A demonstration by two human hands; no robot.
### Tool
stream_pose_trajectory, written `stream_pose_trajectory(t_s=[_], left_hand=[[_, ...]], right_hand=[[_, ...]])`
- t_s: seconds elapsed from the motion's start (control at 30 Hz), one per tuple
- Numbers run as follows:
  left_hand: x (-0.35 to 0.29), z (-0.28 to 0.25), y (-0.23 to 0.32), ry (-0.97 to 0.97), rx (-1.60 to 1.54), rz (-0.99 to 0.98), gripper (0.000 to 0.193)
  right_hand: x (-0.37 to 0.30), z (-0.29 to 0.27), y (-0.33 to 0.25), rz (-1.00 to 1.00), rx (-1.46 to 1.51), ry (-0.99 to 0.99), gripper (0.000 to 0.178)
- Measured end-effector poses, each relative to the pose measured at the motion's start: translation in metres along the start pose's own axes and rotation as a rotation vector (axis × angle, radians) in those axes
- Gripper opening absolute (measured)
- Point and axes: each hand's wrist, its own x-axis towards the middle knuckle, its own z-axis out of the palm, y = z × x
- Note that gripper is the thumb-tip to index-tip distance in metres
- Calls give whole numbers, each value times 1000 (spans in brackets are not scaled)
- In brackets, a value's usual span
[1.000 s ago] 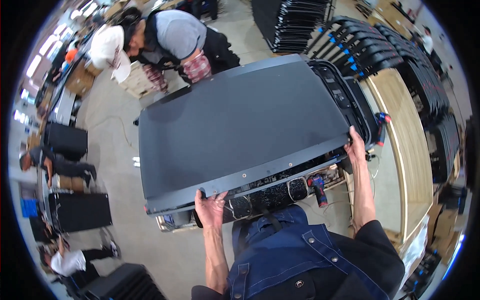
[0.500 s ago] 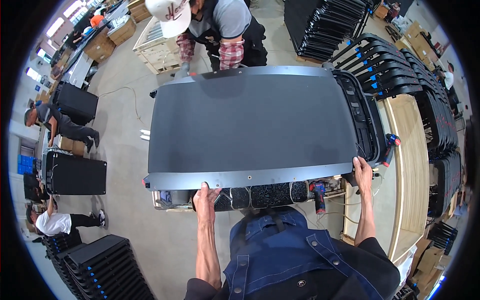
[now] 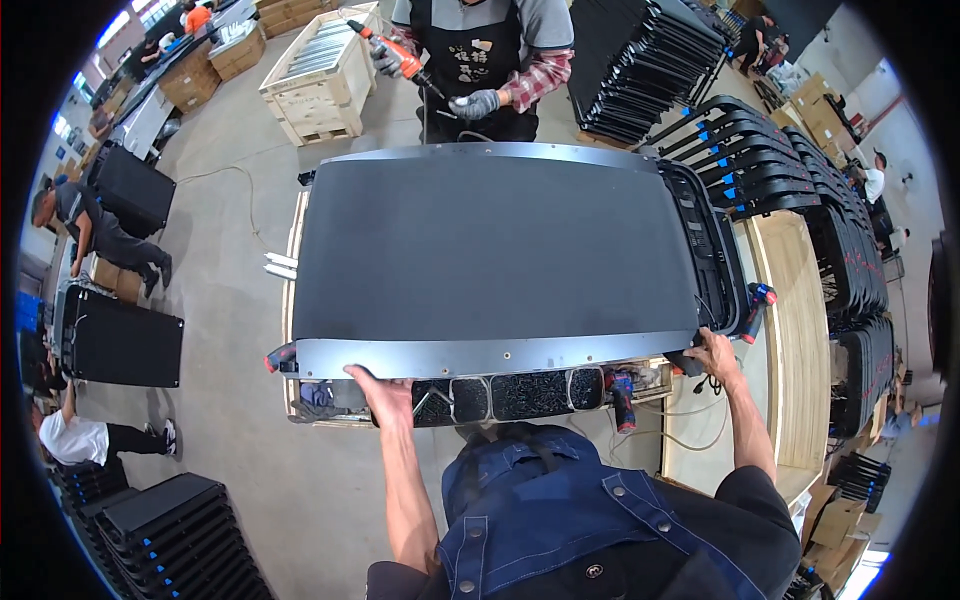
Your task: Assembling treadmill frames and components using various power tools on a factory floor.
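In front of me lies a treadmill base [image 3: 490, 255] with a wide black belt and silver-grey rails along both long sides. At its right end is a black motor bay [image 3: 705, 245], uncovered. My left hand [image 3: 388, 400] is at the near rail, left of its middle, thumb on top and fingers hidden below the edge. With my right hand [image 3: 714, 358] I grip the near right corner, fingers curled at the edge. Beneath the near rail, a power driver [image 3: 622, 402] hangs or rests; another driver [image 3: 758, 310] is beyond the right end.
Across from me, a gloved co-worker [image 3: 480, 80] holds an orange power screwdriver [image 3: 395, 55]. A wooden crate [image 3: 315, 95] stands behind, left. Black frames [image 3: 750, 165] are stacked on the right beside a wooden trough [image 3: 800, 340]. Black decks [image 3: 185, 530] are piled at lower left.
My left hand has slid left along the near rail. The co-worker has straightened up from the far rail and now holds a screwdriver raised. My view has shifted slightly.
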Motion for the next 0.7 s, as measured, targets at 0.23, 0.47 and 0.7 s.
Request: stream_pose_trajectory(t_s=[0.23,0.47,0.7], left_hand=[[12,11,-12,291,182,29,94],[13,21,-16,299,220,26,81],[47,-9,-27,253,248,205,96]], right_hand=[[6,5,-7,52,200,8,44],[7,-22,-19,82,120,-105,40],[19,6,29,-129,-64,9,44]])
